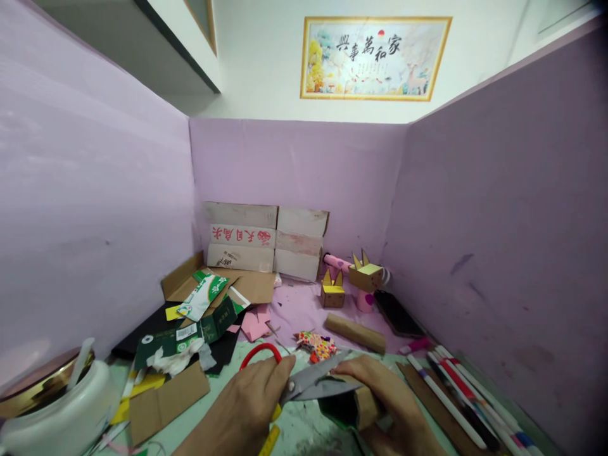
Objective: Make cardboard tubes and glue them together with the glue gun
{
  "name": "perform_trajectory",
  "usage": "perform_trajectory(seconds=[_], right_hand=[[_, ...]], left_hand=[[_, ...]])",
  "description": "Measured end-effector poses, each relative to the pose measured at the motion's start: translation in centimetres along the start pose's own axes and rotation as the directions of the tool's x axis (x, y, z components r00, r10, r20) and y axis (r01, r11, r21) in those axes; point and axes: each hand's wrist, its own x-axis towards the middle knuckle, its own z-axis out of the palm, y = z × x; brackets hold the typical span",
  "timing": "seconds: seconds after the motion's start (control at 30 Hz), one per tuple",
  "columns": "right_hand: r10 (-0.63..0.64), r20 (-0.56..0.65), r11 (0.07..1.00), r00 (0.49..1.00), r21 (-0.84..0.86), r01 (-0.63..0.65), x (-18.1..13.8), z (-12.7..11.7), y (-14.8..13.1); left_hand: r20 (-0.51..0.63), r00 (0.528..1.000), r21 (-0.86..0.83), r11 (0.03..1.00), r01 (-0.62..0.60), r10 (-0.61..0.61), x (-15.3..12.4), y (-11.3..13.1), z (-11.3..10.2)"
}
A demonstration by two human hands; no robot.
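Note:
My left hand [251, 399] is closed on a pair of scissors [311, 379] with a red handle loop. The blades stand a little apart and point to the right. My right hand [401, 402] grips a small folded cardboard box [368, 408], brown on one side and dark green on the other. The scissor blades overlap the top edge of this box in view; whether they touch it I cannot tell. Just behind the blades lies a colourful patterned piece [318, 345]. A brown cardboard tube [355, 332] rests further back.
Cardboard scraps, a green-and-white packet [204, 296] and a crumpled tissue [175, 360] pile up on the left. A white pot [61, 405] stands front left. Two eared box figures [332, 292], a phone [398, 313] and several markers [446, 399] are on the right. Purple panels enclose three sides.

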Motion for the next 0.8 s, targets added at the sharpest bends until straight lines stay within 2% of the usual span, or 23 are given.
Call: perform_trajectory(seconds=[0.17, 0.27, 0.37, 0.57, 0.63, 0.7, 0.73, 0.8], right_hand=[[0.05, 0.105, 0.999, 0.993, -0.017, -0.048, -1.6, -0.5, 1.2], [0.079, 0.112, 0.995, 0.991, -0.063, -0.072, -3.3, -0.6, 2.6], [0.126, 0.111, 0.992, 0.986, -0.031, -0.123, -4.3, -0.6, 3.5], [0.246, 0.106, 0.967, 0.963, 0.034, -0.251, -4.5, -1.1, 3.3], [0.274, 0.144, 0.96, 0.951, 0.023, -0.28, -4.0, -1.1, 2.8], [0.321, 0.158, 0.947, 0.934, -0.025, -0.321, -3.3, -0.6, 2.3], [0.342, 0.13, 0.94, 0.931, -0.055, -0.338, -2.9, -0.2, 2.0], [0.329, -0.012, 0.939, 0.944, -0.098, -0.328, -2.1, 0.8, 1.7]], left_hand=[[0.033, 0.999, -0.039, 0.998, -0.04, 0.042, 0.1, -0.3, -0.5], [0.036, 0.997, -0.088, 0.994, -0.07, 0.073, -0.1, -0.5, -0.3], [0.017, 0.994, -0.14, 0.985, -0.103, 0.106, -0.6, -1.0, 0.4], [0.004, 0.992, -0.179, 0.976, -0.122, 0.125, -1.8, -1.9, 1.8], [0.027, 0.994, -0.205, 0.974, -0.099, 0.106, -2.0, -2.0, 1.9], [0.097, 0.994, -0.249, 0.968, -0.032, 0.058, -2.1, -1.8, 1.8], [0.141, 0.99, -0.272, 0.962, 0.01, 0.029, -2.1, -1.6, 1.7], [0.216, 0.976, -0.308, 0.947, 0.089, -0.021, -2.0, -1.1, 1.8]])
